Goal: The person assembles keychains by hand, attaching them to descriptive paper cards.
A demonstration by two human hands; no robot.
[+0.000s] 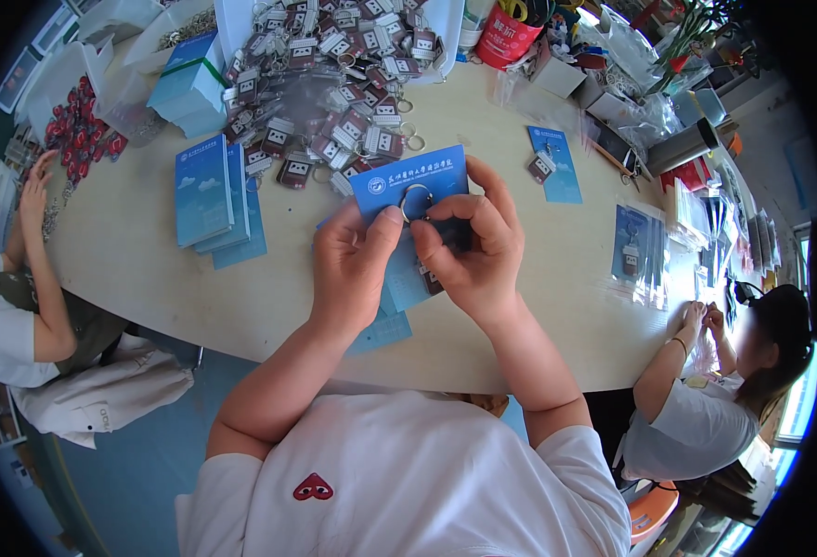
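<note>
In front of my chest I hold a blue printed card (408, 174) upright. My left hand (353, 265) is closed on the card's left side, its thumb pressed near a metal key ring (406, 206) lying against the card. The bent fingers of my right hand (473, 255) pinch at the ring's right side. A brown keychain charm (430, 280) hangs partly hidden below the right thumb. Beneath my hands lie more blue cards (382, 334), mostly covered. Whether the ring passes through the card I cannot tell.
Brown-and-white keychains (334, 111) heap out of a white bin (453, 42). Blue card stacks (202, 195) stand left. A card with a keychain (557, 167) and bagged sets (636, 255) lie right. Co-workers' hands (32, 195) work left, and others (701, 320) work right.
</note>
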